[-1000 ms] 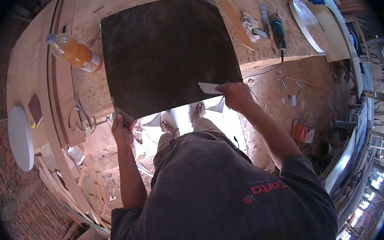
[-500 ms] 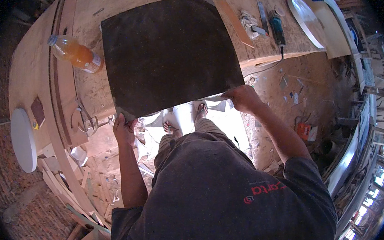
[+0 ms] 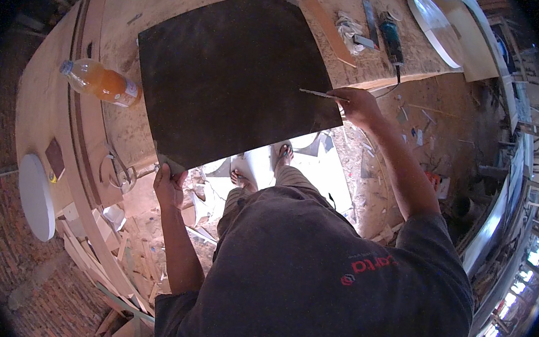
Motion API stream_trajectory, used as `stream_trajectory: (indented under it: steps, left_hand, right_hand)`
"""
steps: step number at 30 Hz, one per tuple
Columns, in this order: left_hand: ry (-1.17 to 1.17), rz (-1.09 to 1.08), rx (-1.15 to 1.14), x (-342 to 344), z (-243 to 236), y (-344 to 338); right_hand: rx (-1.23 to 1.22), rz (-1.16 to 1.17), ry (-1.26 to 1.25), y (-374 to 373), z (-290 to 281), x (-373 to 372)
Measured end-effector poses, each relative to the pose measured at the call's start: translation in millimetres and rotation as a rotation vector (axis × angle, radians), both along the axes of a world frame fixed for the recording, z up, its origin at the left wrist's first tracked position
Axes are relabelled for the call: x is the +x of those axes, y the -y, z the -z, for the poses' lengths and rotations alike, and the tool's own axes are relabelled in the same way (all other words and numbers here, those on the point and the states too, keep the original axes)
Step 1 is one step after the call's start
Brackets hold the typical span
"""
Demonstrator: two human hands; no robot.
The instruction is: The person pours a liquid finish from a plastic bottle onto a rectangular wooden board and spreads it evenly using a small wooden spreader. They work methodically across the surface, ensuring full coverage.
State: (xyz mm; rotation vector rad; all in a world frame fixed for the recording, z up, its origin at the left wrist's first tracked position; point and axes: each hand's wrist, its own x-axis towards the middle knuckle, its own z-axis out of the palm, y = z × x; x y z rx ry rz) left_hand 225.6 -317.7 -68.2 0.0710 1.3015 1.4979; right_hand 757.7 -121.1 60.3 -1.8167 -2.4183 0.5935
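Note:
A large dark brown, nearly black square panel (image 3: 238, 77) lies on the workbench, its near edge jutting past the bench front. My left hand (image 3: 170, 187) is closed at the panel's near left corner, where a small grey-brown piece (image 3: 171, 164) shows by the fingertips; what it is I cannot make out. Over the panel's right edge, my right hand (image 3: 360, 107) pinches a thin greyish strip (image 3: 316, 93), seen nearly edge-on, pointing left above the dark surface.
An orange drink bottle (image 3: 102, 83) lies left of the panel on the workbench (image 3: 127, 5). A corded power tool (image 3: 391, 42), a metal ruler (image 3: 370, 21) and a white round board (image 3: 433, 30) are at the right. Another white disc (image 3: 36, 197) is far left. Wood offcuts (image 3: 94, 269) lie lower left.
My right hand has left the panel's near right corner and moved up along the right edge, now showing the thin strip. My left hand stays at its corner.

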Motion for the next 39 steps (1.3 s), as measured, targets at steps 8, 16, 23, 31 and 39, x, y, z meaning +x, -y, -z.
stream_trajectory:
  steps: [8,16,23,31,39]
  left_hand:
    - [0.008,0.034,0.024,1.2,-4.2,3.8]
    - [0.032,0.016,0.040,2.7,6.9,7.1]
    - [0.049,0.006,0.037,2.7,14.7,5.3]
    - [0.096,0.005,0.020,-1.0,18.0,6.3]
    - [0.102,0.010,0.010,-1.8,22.5,3.0]
  right_hand:
    - [0.032,-0.117,0.194,-21.0,-13.5,-17.2]
    - [-0.049,-0.191,0.252,-27.1,0.2,-5.9]
    - [-0.144,-0.202,0.185,-0.9,0.4,6.6]
    - [-0.134,-0.156,0.034,25.8,20.3,21.3]
    - [-0.174,-0.129,-0.027,41.1,25.7,25.1]
